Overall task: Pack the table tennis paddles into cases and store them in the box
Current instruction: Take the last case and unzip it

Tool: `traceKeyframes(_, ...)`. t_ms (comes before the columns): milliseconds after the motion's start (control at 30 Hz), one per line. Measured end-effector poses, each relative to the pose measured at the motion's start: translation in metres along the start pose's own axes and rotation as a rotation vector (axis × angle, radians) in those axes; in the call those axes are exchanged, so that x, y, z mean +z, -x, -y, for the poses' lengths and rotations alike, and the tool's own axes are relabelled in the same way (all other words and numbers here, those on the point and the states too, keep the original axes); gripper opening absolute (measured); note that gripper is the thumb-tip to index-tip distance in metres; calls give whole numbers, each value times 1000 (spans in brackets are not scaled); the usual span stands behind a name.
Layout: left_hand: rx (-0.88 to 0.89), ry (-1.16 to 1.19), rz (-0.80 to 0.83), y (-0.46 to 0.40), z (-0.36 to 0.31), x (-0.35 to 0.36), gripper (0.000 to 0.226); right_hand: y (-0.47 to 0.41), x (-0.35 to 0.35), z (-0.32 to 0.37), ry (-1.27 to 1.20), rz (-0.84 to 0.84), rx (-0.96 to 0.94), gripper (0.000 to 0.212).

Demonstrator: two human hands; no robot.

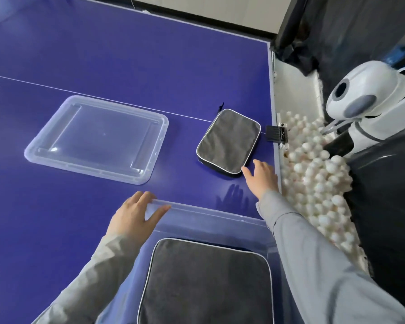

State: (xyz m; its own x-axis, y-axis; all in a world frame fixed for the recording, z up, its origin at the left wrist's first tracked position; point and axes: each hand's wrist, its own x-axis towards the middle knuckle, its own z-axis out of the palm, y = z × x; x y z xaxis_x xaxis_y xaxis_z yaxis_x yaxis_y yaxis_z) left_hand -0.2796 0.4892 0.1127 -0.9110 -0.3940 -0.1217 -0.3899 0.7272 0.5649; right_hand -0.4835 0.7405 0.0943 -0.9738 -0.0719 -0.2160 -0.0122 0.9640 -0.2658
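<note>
Loose case: the case on the table (228, 141) lay flat at about 1 o'clock from the box, zipped shut as far as could be seen, grey face up.
Long axis: ran from about 1 o'clock down to 7 o'clock, near corner pointing toward the right hand.
Right hand: the right hand (262, 177) was spread, fingers straight, holding nothing; fingertips just beside the case's near right corner, contact not certain. Case lay at 11 o'clock from the palm.
Nearer hand: right, clearly; the left was well apart from that case.
Left hand: the left hand (136, 215) rested with relaxed fingers on the far left rim of the box (211, 212), gripping nothing.
Box contents: the case in the box (206, 281) already lay flat inside.
Lid: the lid (96, 139) sat at 10 o'clock, apart from the box.
Surroundings: blue table (150, 66); white balls (318, 178) heaped past its right edge; a ball machine (369, 101) at 2 o'clock.
Judgement: next move probably a grasp of the near corner or long edge, then a carry toward 6 o'clock.
</note>
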Motion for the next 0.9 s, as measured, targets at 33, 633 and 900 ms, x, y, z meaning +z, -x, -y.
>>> traceKeyframes(33,4,-1,1,-1,0,0,38,-10,6,1,-30,-6,32,55)
traceKeyframes(633,229,-23,-142,-1,-6,-2,64,-122,78,-7,-354,-216,320,76)
traceKeyframes(900,204,-25,-96,3,-6,-7,65,-124,77,1,-684,-251,260,67)
